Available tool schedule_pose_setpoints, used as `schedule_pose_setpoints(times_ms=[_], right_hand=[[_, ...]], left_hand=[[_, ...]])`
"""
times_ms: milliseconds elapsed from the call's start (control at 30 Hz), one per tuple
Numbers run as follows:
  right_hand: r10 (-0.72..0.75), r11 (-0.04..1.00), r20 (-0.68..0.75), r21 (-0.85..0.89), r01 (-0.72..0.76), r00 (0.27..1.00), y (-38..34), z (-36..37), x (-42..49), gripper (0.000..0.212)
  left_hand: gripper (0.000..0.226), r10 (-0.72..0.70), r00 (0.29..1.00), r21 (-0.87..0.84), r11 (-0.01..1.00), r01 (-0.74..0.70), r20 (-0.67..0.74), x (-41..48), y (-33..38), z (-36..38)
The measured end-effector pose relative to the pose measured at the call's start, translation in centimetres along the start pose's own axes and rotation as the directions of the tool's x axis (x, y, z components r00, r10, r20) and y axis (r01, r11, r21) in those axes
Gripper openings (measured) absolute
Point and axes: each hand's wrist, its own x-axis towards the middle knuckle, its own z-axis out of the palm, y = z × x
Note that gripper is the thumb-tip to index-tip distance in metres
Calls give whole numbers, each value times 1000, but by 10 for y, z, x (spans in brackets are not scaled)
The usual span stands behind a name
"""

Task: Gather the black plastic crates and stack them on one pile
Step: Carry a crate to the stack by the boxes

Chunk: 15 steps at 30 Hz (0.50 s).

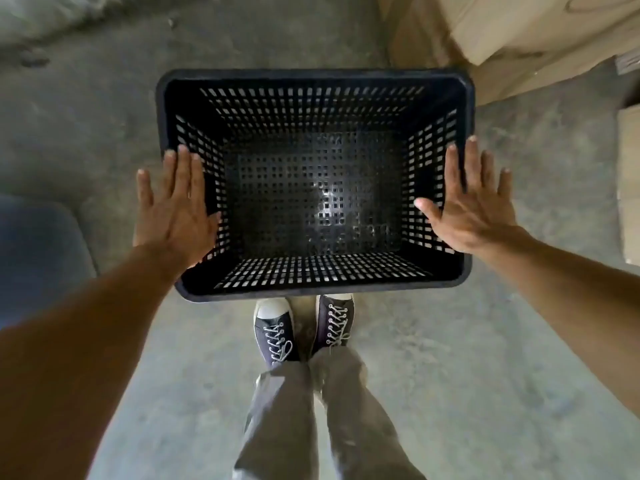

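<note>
An empty black plastic crate [313, 77] with perforated walls and floor sits straight in front of me, its mouth facing up. It stands above floor level and hides the toes of my shoes; what is beneath it is hidden. My left hand [173, 206] is flat with fingers spread over the crate's left rim. My right hand [474, 202] is likewise flat and spread over the right rim. Neither hand curls around the rim. Whether the palms touch the plastic cannot be told.
The floor is bare grey concrete [450, 358]. Cardboard boxes [519, 32] are stacked at the back right, and another box edge [628, 181] shows at the right border. A dark blue object [38, 251] lies at the left. My legs and shoes [304, 330] are just behind the crate.
</note>
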Motion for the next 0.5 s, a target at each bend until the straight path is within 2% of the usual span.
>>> schedule_pose_setpoints(times_ms=[100,267,400,500], right_hand=[[44,999,-37,-11,-45,998,3,22,19,93],[-15,999,-158,-33,10,987,7,48,27,87],[-62,985,-97,-166,45,993,16,61,34,86],[-39,996,-141,-86,27,989,16,60,30,66]], left_hand=[[80,9,999,11,1000,-9,-43,20,-4,18],[76,37,999,72,997,-34,-39,33,-4,36],[69,62,994,85,995,-55,-87,33,-5,40],[73,52,995,78,996,-45,-88,34,-6,39]])
